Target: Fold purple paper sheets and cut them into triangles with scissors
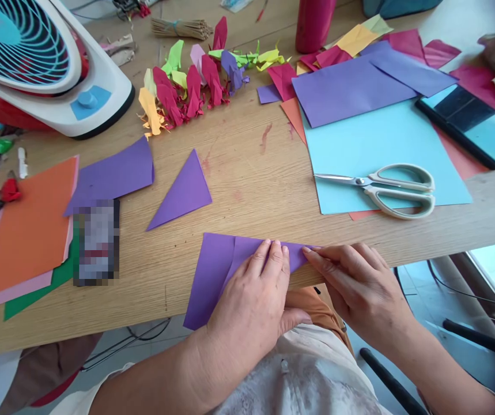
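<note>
A sheet of purple paper (212,265), partly folded over, lies at the table's front edge. My left hand (251,294) rests flat on it, fingers stretched out and pressing near its upper edge, thumb apart. At the paper's pointed right corner, my right hand (359,276) is closed in a pinch on the tip. Just beyond the sheet lies a folded purple paper triangle (184,193). Beige-handled scissors (377,183) rest with blades together on light blue paper (359,150), to the right and apart from both hands.
At the left are a fan (87,75), orange paper (31,225), a purple strip (115,173) and a pixelated phone-like object (95,245). Several colourful folded paper pieces (193,92) stand at the back. More purple sheets (351,86) and a phone (472,124) lie right.
</note>
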Motion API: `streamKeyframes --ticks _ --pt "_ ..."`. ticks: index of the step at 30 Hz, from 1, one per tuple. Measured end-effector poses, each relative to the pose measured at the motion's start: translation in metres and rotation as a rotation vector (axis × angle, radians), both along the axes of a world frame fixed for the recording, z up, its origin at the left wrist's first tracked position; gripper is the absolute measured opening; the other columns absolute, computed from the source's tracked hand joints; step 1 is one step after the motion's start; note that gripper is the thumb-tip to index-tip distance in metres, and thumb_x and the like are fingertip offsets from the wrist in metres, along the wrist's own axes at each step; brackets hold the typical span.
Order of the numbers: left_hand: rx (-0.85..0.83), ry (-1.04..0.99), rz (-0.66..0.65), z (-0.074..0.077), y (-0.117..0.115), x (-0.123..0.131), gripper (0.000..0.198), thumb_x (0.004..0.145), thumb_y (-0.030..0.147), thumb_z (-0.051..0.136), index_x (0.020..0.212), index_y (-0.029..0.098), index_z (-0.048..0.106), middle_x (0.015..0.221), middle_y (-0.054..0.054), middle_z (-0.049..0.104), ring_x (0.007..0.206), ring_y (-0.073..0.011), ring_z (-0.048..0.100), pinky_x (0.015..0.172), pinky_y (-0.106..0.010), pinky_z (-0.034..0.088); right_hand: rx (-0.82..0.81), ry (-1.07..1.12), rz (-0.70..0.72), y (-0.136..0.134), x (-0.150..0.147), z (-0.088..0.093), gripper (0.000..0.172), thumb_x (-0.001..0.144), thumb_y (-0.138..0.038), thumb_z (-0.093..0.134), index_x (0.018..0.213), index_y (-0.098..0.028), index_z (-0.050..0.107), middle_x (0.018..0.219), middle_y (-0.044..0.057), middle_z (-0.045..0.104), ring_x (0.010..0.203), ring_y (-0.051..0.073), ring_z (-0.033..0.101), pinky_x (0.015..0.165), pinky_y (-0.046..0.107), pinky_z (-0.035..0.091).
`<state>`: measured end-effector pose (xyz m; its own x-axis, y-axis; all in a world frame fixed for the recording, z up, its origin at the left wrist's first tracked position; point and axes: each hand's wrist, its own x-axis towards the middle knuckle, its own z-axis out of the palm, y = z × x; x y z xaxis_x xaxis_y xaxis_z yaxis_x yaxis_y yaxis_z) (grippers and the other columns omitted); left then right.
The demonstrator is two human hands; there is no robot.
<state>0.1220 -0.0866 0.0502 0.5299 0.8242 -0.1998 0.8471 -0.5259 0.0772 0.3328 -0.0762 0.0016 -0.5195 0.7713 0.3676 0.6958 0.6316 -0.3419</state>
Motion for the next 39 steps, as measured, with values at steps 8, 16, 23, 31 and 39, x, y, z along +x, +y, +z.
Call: streamKeyframes --ticks 8,16,23,31,39 --pt "0.114 0.037 -0.005 0.003 -0.003 0.009 0.092 0.079 0.071 0.066 0.148 0.011 0.050 0.141 -0.030 0.057 0.130 -0.0427 0.058 0.097 -0.050 0.057 -0.081 0.072 -0.008 -0.010 0.008 -0.002 0.050 0.093 -0.003 0.057 0.140 -0.020 0.054 0.131 0.010 0.068 0.094 0.024 0.058 0.077 0.042 0.047" --pt "0.175 0.076 0.038 0.003 -0.006 0.022 0.100 0.069 0.076 0.071 0.147 0.017 0.052 0.133 -0.031 0.060 0.125 -0.0431 0.062 0.094 -0.050 0.059 -0.056 0.145 -0.097 -0.017 0.003 -0.011 0.051 0.093 -0.003 0.057 0.140 -0.022 0.056 0.133 0.008 0.069 0.093 0.023 0.060 0.076 0.041 0.046" --pt "0.177 0.104 0.070 0.002 -0.008 0.027 0.099 0.069 0.075 0.072 0.149 0.020 0.050 0.135 -0.030 0.060 0.128 -0.0407 0.061 0.103 -0.052 0.054 -0.058 0.137 -0.106 -0.017 0.001 -0.010 0.045 0.095 -0.005 0.056 0.138 -0.019 0.057 0.132 0.010 0.068 0.096 0.024 0.062 0.078 0.043 0.047" --pt "0.190 0.129 0.068 -0.002 -0.009 0.028 0.095 0.074 0.072 0.071 0.150 0.020 0.050 0.139 -0.028 0.060 0.132 -0.0402 0.058 0.109 -0.055 0.049 0.003 0.066 -0.105 -0.017 0.000 -0.006 0.041 0.095 -0.008 0.060 0.135 -0.017 0.059 0.127 0.010 0.071 0.091 0.023 0.059 0.075 0.040 0.046" --pt "0.151 0.147 0.069 -0.007 -0.015 0.031 0.097 0.078 0.067 0.072 0.154 0.014 0.043 0.146 -0.031 0.053 0.138 -0.0441 0.050 0.113 -0.060 0.043 0.066 -0.019 -0.052 -0.015 0.005 -0.005 0.036 0.093 -0.009 0.064 0.128 -0.014 0.062 0.125 0.012 0.071 0.088 0.024 0.056 0.073 0.039 0.044"
